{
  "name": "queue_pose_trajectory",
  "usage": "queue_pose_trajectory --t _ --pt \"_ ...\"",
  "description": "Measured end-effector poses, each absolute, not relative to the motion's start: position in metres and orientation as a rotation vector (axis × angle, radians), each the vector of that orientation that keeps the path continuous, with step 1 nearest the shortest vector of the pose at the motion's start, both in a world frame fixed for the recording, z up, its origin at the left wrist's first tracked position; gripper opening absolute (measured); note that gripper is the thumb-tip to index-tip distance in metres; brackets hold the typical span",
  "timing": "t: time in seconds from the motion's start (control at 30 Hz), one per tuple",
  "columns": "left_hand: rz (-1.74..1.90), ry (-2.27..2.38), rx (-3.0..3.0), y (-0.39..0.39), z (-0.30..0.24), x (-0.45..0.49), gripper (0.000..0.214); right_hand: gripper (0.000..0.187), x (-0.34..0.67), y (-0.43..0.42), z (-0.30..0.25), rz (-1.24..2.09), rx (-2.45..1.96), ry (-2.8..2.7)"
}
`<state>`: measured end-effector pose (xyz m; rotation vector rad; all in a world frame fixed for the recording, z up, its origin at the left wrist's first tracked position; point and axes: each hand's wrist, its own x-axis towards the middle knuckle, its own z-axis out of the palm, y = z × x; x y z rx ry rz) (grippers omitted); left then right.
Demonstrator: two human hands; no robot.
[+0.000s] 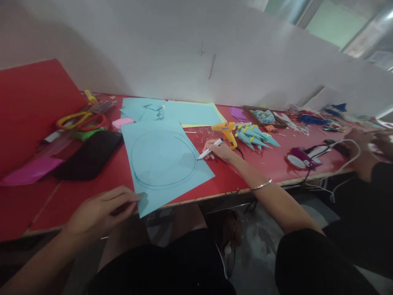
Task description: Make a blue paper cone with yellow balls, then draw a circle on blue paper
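Note:
A light blue paper sheet [162, 164] lies on the red table [245, 168] with a large circle drawn on it. My right hand [222, 150] is closed round a white marker [210, 149], whose tip rests at the sheet's right edge by the circle. At the near table edge, my left hand [101, 213] pinches the sheet's near left corner with its fingertips.
A yellow glue gun [227, 131] and several blue paper cones [254, 137] lie just past my right hand. More blue and yellow sheets [184, 112] are at the back. Scissors [80, 119], a black pouch [89, 155] and pink paper [29, 171] are left. Another person's hands [367, 147] work at the right.

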<state>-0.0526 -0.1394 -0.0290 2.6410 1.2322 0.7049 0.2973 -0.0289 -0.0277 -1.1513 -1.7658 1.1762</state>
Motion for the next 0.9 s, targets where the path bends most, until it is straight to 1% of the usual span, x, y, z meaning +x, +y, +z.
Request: queue_pose_trajectory --t 0.23,0.4,0.6,0.7,0.9 --pt "0.55 1.311 2.556 -0.138 -0.032 -0.056 0.024 0.018 0.294 -0.027 -0.027 1.165 -1.219 -1.644" --pt "0.616 1.289 2.525 -0.14 -0.035 -0.056 0.027 0.016 0.29 -0.028 -0.024 1.168 -1.248 -1.572" --pt "0.596 1.354 2.534 -0.141 -0.035 -0.057 0.027 0.017 0.284 -0.029 -0.019 1.156 -1.286 -1.504" --pt "0.581 1.304 2.56 -0.139 -0.037 -0.061 0.025 0.016 0.283 -0.027 -0.02 1.168 -1.299 -1.474" --pt "0.661 1.313 2.585 -0.143 -0.04 -0.06 0.024 0.016 0.286 -0.023 -0.029 1.18 -1.2 -1.388"
